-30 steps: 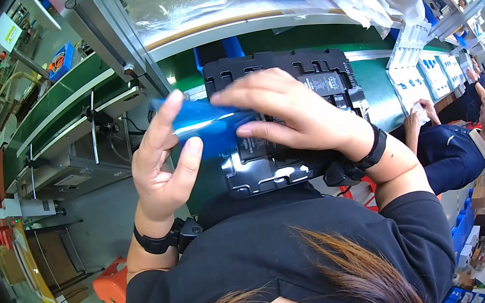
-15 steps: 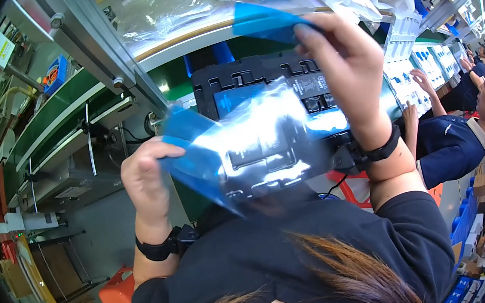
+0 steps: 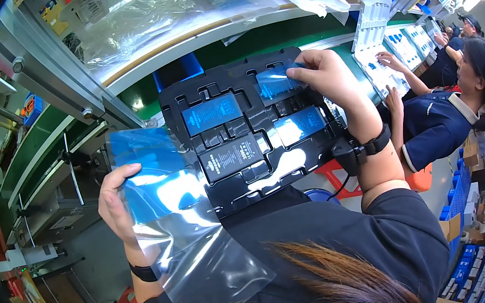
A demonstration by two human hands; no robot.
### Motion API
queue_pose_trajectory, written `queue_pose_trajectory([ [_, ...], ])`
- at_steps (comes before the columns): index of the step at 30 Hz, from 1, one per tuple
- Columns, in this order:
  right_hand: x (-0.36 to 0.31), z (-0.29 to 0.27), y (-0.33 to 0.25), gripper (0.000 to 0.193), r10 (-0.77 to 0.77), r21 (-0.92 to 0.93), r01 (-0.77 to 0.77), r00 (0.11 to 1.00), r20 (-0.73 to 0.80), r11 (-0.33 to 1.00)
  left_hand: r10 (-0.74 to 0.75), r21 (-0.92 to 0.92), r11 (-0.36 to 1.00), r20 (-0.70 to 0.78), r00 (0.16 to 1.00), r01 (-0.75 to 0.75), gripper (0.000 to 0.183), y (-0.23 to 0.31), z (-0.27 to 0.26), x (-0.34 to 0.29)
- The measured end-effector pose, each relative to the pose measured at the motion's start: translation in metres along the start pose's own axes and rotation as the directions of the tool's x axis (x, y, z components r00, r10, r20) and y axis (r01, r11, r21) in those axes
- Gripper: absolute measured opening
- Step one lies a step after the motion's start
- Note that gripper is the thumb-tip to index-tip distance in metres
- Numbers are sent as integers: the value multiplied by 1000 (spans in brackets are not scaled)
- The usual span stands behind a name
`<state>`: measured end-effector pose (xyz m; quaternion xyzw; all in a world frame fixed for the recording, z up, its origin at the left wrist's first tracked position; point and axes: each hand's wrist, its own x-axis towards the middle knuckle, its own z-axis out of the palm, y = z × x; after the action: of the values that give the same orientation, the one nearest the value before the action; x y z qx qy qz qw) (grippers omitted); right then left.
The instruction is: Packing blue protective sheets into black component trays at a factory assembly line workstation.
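A black moulded tray (image 3: pixel 261 176) lies tilted in front of me with flat phone batteries in its pockets. My left hand (image 3: pixel 117 204) grips the edge of a clear plastic sheet (image 3: pixel 208 265) that carries blue film pieces (image 3: pixel 146 154). The sheet overlaps the tray's left side. With thumb and fingers, my right hand (image 3: pixel 327 74) pinches a blue film (image 3: pixel 276 83) lying over the far right pocket. Blue film also covers the far left battery (image 3: pixel 212 114) and the near right battery (image 3: pixel 300 125). The near left battery (image 3: pixel 231 159) is bare black.
Behind the tray are a blue bin (image 3: pixel 179 69) and a shelf with clear plastic bags (image 3: pixel 137 34). A metal post (image 3: pixel 52 60) rises at the left. At the right, a co-worker in a dark blue shirt (image 3: pixel 441 121) handles parts on a white tray (image 3: pixel 381 74).
My right hand has brought a blue film down from above the tray onto the far right pocket. My left hand has moved left with the clear sheet, uncovering the batteries.
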<state>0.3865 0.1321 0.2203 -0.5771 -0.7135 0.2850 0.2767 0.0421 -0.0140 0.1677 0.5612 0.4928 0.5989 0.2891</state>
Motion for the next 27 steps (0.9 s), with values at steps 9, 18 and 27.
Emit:
queue_pose_trajectory([
  [9,0,0,1,23,67,32,-71,993,93,997,-13,-51,999,-67,998,9,50,0,4,0],
  [18,0,1,3,23,39,8,-40,995,95,999,-12,-21,1000,-68,998,11,47,8,5,0],
  [27,0,1,4,22,51,44,-57,992,112,997,-5,-15,1000,-50,999,5,47,7,5,-1],
])
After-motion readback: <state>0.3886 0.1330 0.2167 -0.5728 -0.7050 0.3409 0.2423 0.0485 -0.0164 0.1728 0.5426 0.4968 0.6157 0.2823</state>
